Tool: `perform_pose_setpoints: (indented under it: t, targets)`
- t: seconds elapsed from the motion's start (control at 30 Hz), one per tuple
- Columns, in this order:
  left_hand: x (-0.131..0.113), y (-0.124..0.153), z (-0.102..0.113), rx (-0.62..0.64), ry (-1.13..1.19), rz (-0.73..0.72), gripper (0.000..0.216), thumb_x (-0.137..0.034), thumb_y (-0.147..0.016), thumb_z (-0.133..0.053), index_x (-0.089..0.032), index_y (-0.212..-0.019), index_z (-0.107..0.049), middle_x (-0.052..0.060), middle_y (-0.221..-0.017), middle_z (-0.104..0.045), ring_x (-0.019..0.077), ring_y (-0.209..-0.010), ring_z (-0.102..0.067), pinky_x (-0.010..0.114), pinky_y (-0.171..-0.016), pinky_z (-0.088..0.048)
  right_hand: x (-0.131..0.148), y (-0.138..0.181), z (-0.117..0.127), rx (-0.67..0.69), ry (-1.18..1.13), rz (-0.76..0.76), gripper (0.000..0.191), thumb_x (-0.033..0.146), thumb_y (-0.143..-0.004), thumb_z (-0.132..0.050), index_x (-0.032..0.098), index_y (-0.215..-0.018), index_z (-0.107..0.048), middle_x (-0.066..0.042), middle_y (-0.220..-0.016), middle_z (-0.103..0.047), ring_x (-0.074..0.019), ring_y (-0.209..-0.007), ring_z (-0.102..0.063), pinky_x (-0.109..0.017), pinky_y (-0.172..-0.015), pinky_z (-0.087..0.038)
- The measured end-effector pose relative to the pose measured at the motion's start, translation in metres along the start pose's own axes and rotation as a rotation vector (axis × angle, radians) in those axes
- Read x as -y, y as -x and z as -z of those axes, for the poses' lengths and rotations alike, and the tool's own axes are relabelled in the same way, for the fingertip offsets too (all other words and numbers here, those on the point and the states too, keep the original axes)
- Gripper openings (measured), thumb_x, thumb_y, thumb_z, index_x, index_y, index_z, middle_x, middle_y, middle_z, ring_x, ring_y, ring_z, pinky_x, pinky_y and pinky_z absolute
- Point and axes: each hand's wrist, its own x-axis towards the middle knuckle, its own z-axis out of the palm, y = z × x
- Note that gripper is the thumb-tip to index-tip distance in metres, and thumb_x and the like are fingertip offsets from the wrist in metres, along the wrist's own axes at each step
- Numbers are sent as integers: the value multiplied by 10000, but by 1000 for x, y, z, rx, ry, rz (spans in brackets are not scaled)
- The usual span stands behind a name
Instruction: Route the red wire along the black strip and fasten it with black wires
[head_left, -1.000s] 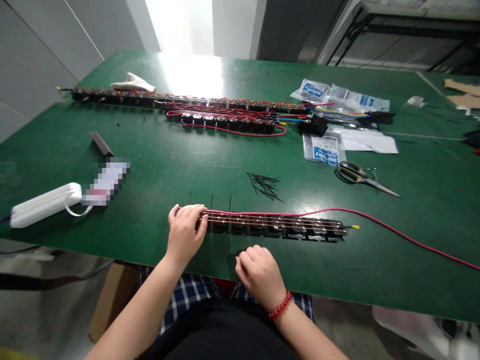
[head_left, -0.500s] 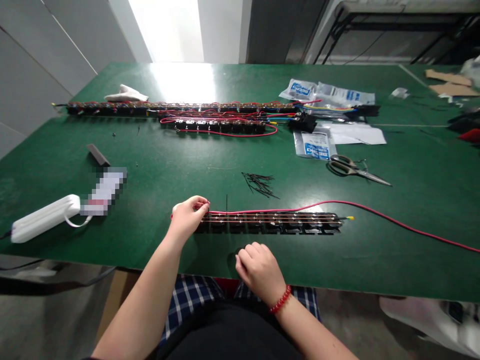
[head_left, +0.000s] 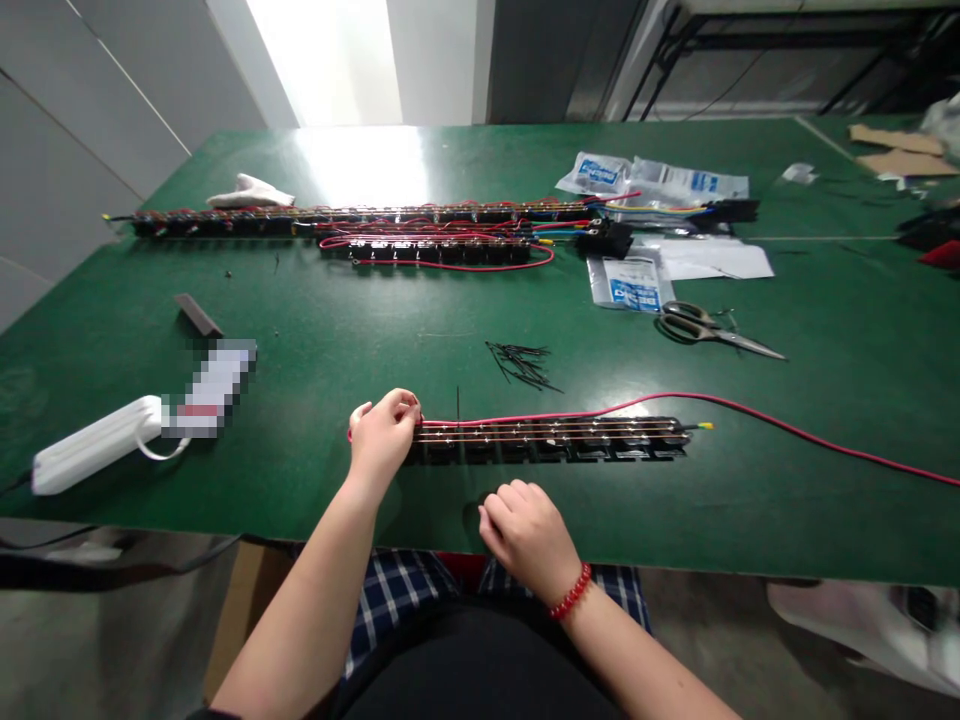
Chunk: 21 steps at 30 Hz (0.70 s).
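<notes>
My left hand [head_left: 382,435] is at the left end of a black strip module [head_left: 555,440]. Its thumb and fingertips pinch a small black cable tie beside the red wire [head_left: 517,418], mostly hidden by the fingers. The wire runs along the strip's far edge and trails off to the right. Just right of that hand, another black cable tie [head_left: 458,400] sticks up from the strip. My right hand [head_left: 529,530], closed, rests near the table's front edge below the strip; whatever its curled fingers hold is hidden.
Loose cable ties [head_left: 523,365] lie beyond the strip, with scissors [head_left: 720,332] to their right. Wired strips [head_left: 442,250] and plastic bags [head_left: 634,285] sit farther back. At left are a white power strip [head_left: 97,445] and a blurred-out object [head_left: 217,385] on the green table [head_left: 337,330].
At the strip's left end, my left hand's fingers have closed in and the wrist has turned slightly. My right hand stays curled in place. The whole view has shifted a little.
</notes>
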Motion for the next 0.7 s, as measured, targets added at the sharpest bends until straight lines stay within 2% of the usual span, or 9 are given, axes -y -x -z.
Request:
perform_pose_setpoints:
  t: [0.03, 0.1, 0.17, 0.2, 0.23, 0.33, 0.43, 0.57, 0.7]
  targets:
    - [-1, 2, 0, -33, -12, -9, 115, -295, -893, -507, -259, -884, -616, -32, -756, -727, 168, -786, -667, 425, -1002, -379, 0, 0, 0, -1, 0, -1, 218, 208, -897, -521, 198, -680, -509, -22, -690, -512, -175, -697, -394, -317, -678, -260]
    - [-5, 5, -1, -175, -73, -45, 112, -313, -898, -527, -242, -918, -611, 0, -834, -733, 190, -835, -667, 488, -1052, -323, 0, 0, 0, -2, -1, -3, 209, 205, -890, -530, 199, -682, -509, -20, -688, -512, -175, -698, -393, -319, -677, -260]
    - [-10, 8, -2, -330, -160, -153, 123, -316, -905, -536, -231, -934, -619, 33, -947, -730, 212, -915, -657, 525, -1092, -260, 0, 0, 0, -3, 1, -3, 202, 203, -882, -539, 200, -682, -509, -19, -686, -509, -176, -696, -392, -321, -674, -260]
    - [-12, 10, -4, -354, -190, -239, 124, -308, -912, -531, -232, -931, -627, 37, -982, -726, 214, -943, -651, 516, -1102, -250, 0, 1, 0, -2, 3, -2, 197, 203, -879, -543, 200, -685, -510, -18, -686, -509, -176, -696, -392, -322, -674, -259]
    - [-15, 10, -5, -322, -201, -334, 127, -295, -919, -522, -237, -929, -635, 31, -992, -727, 207, -952, -650, 493, -1104, -260, 0, 1, 0, 0, 6, -2, 193, 203, -877, -546, 200, -687, -511, -18, -687, -509, -176, -696, -391, -322, -673, -259]
    - [-20, 11, -14, -77, -172, -532, 138, -260, -926, -514, -256, -971, -645, 3, -971, -738, 180, -911, -660, 425, -1058, -338, 0, 2, 0, -1, 20, -7, 188, 198, -870, -551, 199, -686, -509, -18, -685, -506, -175, -697, -393, -324, -667, -255]
    - [-19, 8, -23, 17, -160, -522, 136, -270, -911, -543, -254, -1000, -644, 5, -983, -744, 196, -890, -665, 421, -985, -395, 1, 3, 0, 5, 28, -12, 186, 197, -865, -553, 198, -686, -504, -19, -692, -509, -174, -700, -396, -323, -665, -254]
    - [-15, 5, -26, 51, -131, -495, 123, -293, -905, -558, -256, -957, -663, -7, -915, -751, 196, -813, -670, 388, -880, -447, 1, 3, 0, 20, 31, -5, 189, 210, -878, -546, 199, -693, -506, -18, -693, -509, -175, -706, -395, -323, -670, -257]
    - [-16, 4, -22, 66, -92, -495, 121, -296, -891, -579, -262, -947, -681, -16, -922, -754, 196, -822, -679, 384, -877, -459, 1, 2, 0, 25, 29, -9, 183, 211, -875, -549, 197, -697, -510, -20, -689, -505, -178, -710, -397, -325, -671, -256]
